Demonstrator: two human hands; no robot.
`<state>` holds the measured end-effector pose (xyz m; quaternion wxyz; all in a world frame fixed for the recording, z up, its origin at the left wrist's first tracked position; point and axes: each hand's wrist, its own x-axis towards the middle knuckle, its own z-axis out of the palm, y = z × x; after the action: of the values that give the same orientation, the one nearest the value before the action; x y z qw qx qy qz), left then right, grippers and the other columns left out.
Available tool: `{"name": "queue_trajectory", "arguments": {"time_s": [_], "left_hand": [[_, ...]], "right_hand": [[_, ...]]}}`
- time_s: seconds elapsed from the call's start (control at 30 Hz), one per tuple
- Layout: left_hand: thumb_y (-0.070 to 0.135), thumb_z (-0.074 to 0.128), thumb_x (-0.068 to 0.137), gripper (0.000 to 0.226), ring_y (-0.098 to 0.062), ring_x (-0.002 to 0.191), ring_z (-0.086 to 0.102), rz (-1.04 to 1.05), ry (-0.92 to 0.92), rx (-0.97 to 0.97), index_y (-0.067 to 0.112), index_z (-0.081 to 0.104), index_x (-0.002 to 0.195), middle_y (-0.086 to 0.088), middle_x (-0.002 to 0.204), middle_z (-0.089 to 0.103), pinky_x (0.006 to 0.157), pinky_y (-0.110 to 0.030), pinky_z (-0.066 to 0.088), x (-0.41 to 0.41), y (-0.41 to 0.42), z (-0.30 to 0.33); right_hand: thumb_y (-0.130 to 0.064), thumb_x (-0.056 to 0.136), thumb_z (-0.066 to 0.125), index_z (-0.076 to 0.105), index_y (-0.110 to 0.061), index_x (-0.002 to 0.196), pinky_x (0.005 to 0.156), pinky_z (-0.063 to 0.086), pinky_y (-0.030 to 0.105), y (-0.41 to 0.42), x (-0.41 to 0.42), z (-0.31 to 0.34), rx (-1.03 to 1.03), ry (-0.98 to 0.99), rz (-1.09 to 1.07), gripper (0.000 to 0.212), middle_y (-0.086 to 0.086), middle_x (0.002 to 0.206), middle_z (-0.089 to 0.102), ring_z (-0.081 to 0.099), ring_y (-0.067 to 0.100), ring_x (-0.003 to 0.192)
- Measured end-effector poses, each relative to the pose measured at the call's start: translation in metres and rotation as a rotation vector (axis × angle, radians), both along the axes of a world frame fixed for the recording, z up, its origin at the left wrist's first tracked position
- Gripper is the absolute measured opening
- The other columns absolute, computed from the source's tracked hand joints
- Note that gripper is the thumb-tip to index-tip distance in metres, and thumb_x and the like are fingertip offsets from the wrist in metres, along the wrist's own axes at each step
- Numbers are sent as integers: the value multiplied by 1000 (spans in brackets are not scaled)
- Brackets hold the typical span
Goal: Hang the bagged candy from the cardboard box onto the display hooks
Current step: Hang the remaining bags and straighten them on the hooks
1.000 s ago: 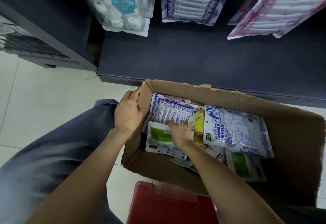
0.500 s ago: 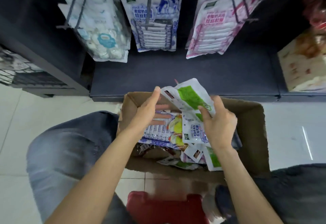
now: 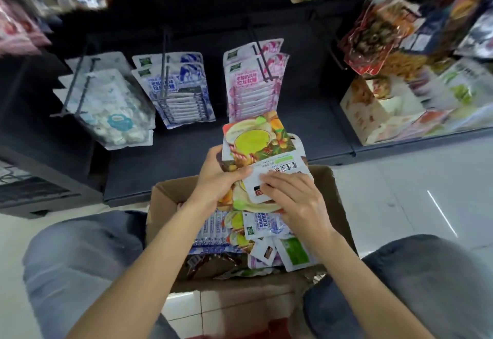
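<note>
A person crouches over an open box point(image 3: 170, 200) on the tiled floor point(image 3: 394, 200), knees to either side, sorting candy bags. More bags point(image 3: 256, 234) lie loose inside the box, blue, green and fruit-printed packs overlapping. Above them both hands hold a small stack point(image 3: 256, 152) lifted clear of the box: the left hand point(image 3: 216, 181) grips the stack's left edge, thumb across the front, while the right hand point(image 3: 296, 200) presses curled fingers on a white bag point(image 3: 277, 173) lying across the fruit-printed one. Beyond, on the dark shelf unit point(image 3: 186, 152), hooks carry white bags point(image 3: 112, 109), blue bags point(image 3: 176, 90) and pink bags point(image 3: 253, 85); the pink hook point(image 3: 262, 63) juts out just above the held stack. Blurred snack packs point(image 3: 378, 34) fill the racks to the right. The likely risk: the slippery bags sit fanned, not squared, so one could slide from the grip and drop back into the box, and with several held at once the small hang holes may not line up with a hook. Mixed designs in one stack could also end up on the wrong hook
</note>
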<state>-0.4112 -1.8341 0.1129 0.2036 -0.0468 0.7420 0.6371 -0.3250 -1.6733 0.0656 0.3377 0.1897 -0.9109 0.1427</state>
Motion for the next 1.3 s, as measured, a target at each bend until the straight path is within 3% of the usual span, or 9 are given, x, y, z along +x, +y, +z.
{"name": "queue_trajectory", "arguments": {"time_s": [0.1, 0.2, 0.33, 0.5, 0.67, 0.77, 0.9, 1.1, 1.3], "left_hand": [[3, 79, 73, 63, -15, 101, 63, -42, 105, -32, 24, 43, 120, -4, 113, 64, 79, -19, 52, -2, 2, -2], [7, 80, 72, 65, -16, 105, 62, -79, 205, -134, 31, 41, 119, 5, 109, 64, 92, -35, 50, -9, 2, 0], [11, 81, 71, 67, -11, 104, 61, -123, 291, -178, 31, 42, 122, 14, 108, 62, 97, -41, 47, -9, 7, 5], [13, 81, 73, 65, 8, 92, 58, -269, 377, -216, 32, 42, 121, 27, 100, 58, 90, -30, 48, -4, 12, 14], [9, 81, 71, 65, -7, 95, 66, -433, 367, -143, 34, 45, 118, 11, 108, 66, 90, -32, 51, -6, 2, 17], [6, 82, 70, 65, -10, 95, 67, -390, 311, -34, 34, 50, 118, 5, 106, 69, 84, -28, 53, -10, -4, 21], [9, 76, 77, 50, -5, 96, 66, -372, 274, 13, 29, 55, 118, 9, 105, 69, 82, -20, 52, -12, -11, 24], [23, 61, 87, 22, -3, 94, 65, -272, 192, 87, 30, 60, 108, 11, 103, 70, 76, -16, 51, -7, -17, 21], [19, 83, 68, 55, 0, 109, 58, -326, 160, -5, 36, 56, 112, 20, 112, 64, 93, -26, 47, -4, -11, 12]], "right_hand": [[-19, 76, 78, 54, -22, 127, 110, 30, 43, 14, 15, -7, 66, -275, -49, 56, 3, 141, 49, 38, 24, 135], [-61, 81, 59, 38, -33, 139, 115, 20, 51, 30, 27, -2, -166, -472, -158, 68, 1, 153, 29, 20, 23, 144], [-55, 86, 52, 45, -26, 136, 101, 41, 43, 39, 23, 20, -773, -571, -326, 58, -7, 127, 54, 48, 17, 121], [-43, 83, 59, 47, -19, 135, 101, 36, 44, 52, -22, 55, -254, -273, -252, 58, 4, 135, 49, 43, 27, 125], [-64, 62, 74, 17, -34, 150, 111, 25, 46, 51, -66, 89, -33, -604, -133, 109, 2, 142, 42, 37, 25, 133], [-55, 64, 79, 32, -39, 135, 90, 51, 41, 56, -75, 94, -339, -875, -80, 87, -8, 117, 61, 62, 13, 103], [-41, 68, 81, 49, -29, 101, 78, 54, 24, 56, -74, 83, -544, -831, -60, 47, -17, 95, 65, 65, -2, 85], [-33, 72, 81, 49, -22, 98, 69, 52, 20, 54, -71, 71, -821, -659, -187, 42, -14, 87, 60, 62, 1, 80], [-36, 77, 77, 49, -13, 105, 72, 51, 25, 47, -76, 62, -906, -501, -402, 46, -17, 87, 57, 59, 3, 80]]}}
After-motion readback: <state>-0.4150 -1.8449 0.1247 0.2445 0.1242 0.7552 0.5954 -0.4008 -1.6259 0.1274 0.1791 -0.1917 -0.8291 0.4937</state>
